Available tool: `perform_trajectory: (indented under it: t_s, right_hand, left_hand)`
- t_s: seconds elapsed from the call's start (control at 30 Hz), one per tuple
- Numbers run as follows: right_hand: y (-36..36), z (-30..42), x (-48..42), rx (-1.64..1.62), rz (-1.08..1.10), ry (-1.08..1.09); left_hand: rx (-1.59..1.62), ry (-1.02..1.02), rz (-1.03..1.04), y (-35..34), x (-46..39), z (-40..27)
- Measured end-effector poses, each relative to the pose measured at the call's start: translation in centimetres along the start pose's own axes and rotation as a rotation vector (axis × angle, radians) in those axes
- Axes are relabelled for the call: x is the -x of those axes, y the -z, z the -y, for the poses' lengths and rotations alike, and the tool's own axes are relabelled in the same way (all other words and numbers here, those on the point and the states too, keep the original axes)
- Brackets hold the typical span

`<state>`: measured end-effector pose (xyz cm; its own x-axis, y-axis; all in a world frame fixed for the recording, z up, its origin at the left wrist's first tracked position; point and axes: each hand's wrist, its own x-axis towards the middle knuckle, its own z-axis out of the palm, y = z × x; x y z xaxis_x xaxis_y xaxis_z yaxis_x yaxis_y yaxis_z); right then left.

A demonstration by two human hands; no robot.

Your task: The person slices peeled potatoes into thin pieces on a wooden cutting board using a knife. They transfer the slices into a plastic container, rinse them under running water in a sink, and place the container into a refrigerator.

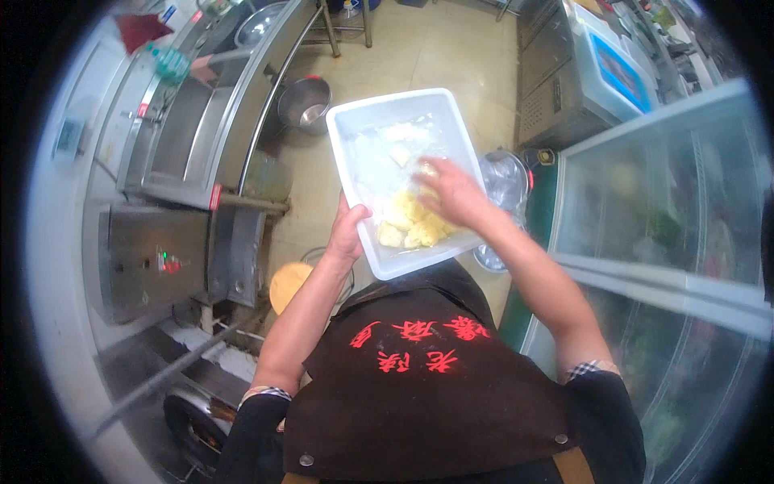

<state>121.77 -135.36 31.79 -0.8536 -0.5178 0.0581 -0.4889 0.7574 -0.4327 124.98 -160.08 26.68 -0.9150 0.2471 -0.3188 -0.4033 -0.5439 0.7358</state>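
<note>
My left hand (pixel 347 228) grips the left rim of a white plastic tub (pixel 399 266), its thumb over the edge. Pale yellow, lumpy food pieces (pixel 416 225) lie at the near end of the tub, in what looks like a clear liquid or plastic film. A paler piece (pixel 400 155) is nearer the middle. Over the pieces, inside the tub, is my right hand (pixel 446 189), blurred, with its fingers spread. Whether its fingertips touch the food cannot be told. The tub is held tilted in front of my dark apron (pixel 423 405), which bears red writing.
At left stand a steel sink (pixel 187 139) and a green plastic bottle (pixel 171 64), with another person's hand (pixel 204 69) near it. A metal bucket (pixel 304 103) and a bucket lined with clear plastic (pixel 503 175) stand on the floor. Glass-doored fridges (pixel 659 199) line the right; a wok (pixel 193 423) is lower left.
</note>
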Motion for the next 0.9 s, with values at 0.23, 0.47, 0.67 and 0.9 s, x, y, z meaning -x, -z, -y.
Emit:
perform_trajectory:
  t_s: [0.23, 0.47, 0.67, 0.9]
  right_hand:
    - [7.1, -13.1, -18.9, 0.173, 0.345, -0.299]
    - [12.2, -24.4, -37.7, -0.035, 0.435, -0.110]
    - [14.6, -39.1, -57.1, -0.162, 0.472, 0.144]
    - [21.1, -51.8, -70.9, -0.204, 0.522, 0.030]
  left_hand:
    - [0.157, 0.014, 0.021, -3.5, -23.4, -5.8]
    - [0.274, -0.005, 0.024, -4.4, -46.6, -15.0]
    - [0.256, -0.095, 0.072, -5.7, -69.6, -22.1]
    - [0.331, 0.033, 0.003, -8.8, -89.3, -25.0]
